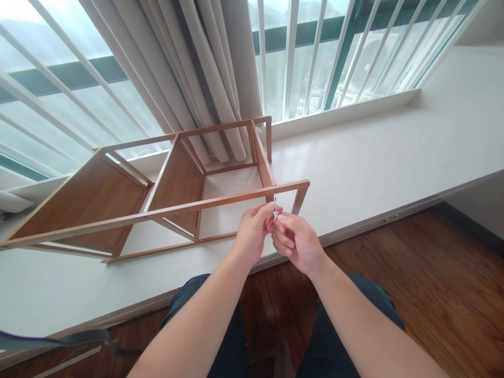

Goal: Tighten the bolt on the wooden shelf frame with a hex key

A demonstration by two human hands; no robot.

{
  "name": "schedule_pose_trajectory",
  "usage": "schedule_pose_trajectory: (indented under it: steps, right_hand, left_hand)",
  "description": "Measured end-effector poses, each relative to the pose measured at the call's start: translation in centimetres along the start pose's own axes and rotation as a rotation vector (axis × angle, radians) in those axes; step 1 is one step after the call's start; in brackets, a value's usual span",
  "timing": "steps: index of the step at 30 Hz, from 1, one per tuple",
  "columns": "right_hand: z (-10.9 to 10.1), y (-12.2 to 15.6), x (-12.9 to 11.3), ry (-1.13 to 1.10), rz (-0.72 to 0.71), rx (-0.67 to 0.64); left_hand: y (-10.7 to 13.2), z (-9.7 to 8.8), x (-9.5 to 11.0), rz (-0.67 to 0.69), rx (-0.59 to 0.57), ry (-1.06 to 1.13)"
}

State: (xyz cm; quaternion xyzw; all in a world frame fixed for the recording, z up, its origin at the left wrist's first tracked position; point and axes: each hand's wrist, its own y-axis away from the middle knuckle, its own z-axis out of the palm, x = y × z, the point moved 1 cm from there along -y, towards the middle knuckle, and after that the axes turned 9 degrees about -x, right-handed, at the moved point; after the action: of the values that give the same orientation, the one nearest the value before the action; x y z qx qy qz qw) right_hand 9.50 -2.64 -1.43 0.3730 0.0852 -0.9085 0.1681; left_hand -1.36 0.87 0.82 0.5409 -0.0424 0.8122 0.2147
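Observation:
A slim, silvery metal piece (275, 206) with a darker tip stands upright between my two hands; it is too small to tell its exact kind. My left hand (254, 228) pinches it with thumb and forefinger. On the other side, my right hand (297, 239) closes its fingertips on the lower part of the same piece. Just behind the hands is the end of a brown wooden shelf frame (220, 201), which lies on its side. Its panels (179, 181) stand upright between the long rails.
The frame rests on a white window ledge (362, 163) that runs off to the right. Behind it hang grey curtains (189, 68) and white window bars (291, 58). Below the ledge's front edge is a dark wooden floor (429, 262). A dark strap (55, 340) shows at lower left.

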Motion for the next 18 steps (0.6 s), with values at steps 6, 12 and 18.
schedule_pose_trajectory:
  steps: [6,12,18]
  right_hand:
    - [-1.0,0.7,-0.5,0.533,-0.186,0.222]
    - [-0.3,1.2,-0.9,0.965,-0.481,0.359]
    - [0.1,1.0,-0.9,1.083,-0.586,0.422]
  left_hand:
    - [-0.3,0.5,0.1,0.035,-0.04,-0.028]
    - [-0.6,1.0,0.3,-0.002,-0.04,0.071]
    - [-0.6,0.9,0.7,-0.019,-0.058,0.127]
